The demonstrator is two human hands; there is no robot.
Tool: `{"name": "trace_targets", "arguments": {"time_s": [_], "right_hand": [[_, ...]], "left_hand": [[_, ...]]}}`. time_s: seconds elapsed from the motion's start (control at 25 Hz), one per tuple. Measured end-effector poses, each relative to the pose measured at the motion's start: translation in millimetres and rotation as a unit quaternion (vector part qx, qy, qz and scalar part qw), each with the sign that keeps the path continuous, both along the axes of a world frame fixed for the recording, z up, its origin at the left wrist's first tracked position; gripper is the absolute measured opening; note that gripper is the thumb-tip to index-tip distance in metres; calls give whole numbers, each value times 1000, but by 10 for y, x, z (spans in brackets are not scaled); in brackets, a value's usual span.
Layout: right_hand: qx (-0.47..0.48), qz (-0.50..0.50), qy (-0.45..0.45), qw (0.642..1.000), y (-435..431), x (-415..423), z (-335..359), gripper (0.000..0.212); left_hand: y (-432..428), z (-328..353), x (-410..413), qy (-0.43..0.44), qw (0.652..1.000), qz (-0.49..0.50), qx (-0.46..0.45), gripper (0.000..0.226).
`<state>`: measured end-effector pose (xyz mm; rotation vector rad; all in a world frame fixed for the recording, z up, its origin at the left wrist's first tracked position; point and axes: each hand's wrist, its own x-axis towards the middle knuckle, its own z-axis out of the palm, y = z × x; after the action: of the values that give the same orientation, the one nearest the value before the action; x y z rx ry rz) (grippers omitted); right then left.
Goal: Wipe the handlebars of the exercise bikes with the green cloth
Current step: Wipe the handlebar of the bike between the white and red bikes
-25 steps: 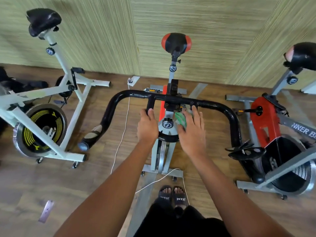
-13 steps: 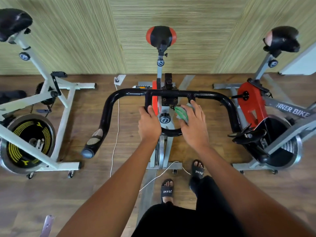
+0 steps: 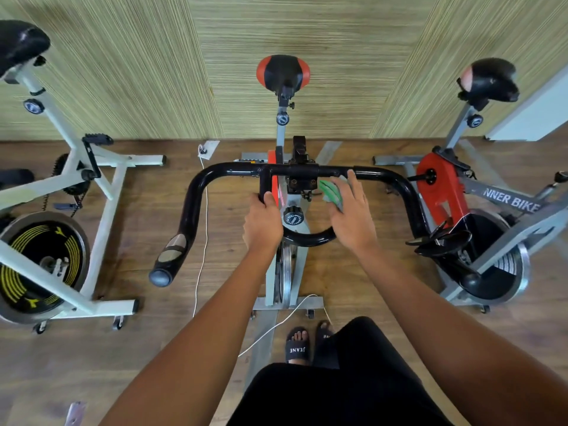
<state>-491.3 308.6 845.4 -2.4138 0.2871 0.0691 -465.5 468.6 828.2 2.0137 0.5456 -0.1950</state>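
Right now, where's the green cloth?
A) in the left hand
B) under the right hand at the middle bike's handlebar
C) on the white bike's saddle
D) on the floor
B: the green cloth pokes out from under the right hand at the black handlebar; the left hand grips the bar bare.

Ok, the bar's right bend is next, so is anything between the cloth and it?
Nothing visible: from the green cloth under the right hand, the handlebar runs bare to its right bend.
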Motion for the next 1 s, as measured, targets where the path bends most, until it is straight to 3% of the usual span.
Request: {"name": "trace_targets", "arguments": {"time_s": [0.2, 0.36, 1.0], "right_hand": [[66, -13, -48, 997, 249, -554, -162, 47], [87, -46, -12, 995, 134, -241, -25, 47], [35, -14, -14, 999, 52, -191, -24, 49]], "left_hand": [[3, 19, 54, 4, 999, -3, -33, 22], [-21, -33, 9, -14, 1000, -9, -24, 30], [-68, 27, -42, -29, 999, 2, 21, 37]]}}
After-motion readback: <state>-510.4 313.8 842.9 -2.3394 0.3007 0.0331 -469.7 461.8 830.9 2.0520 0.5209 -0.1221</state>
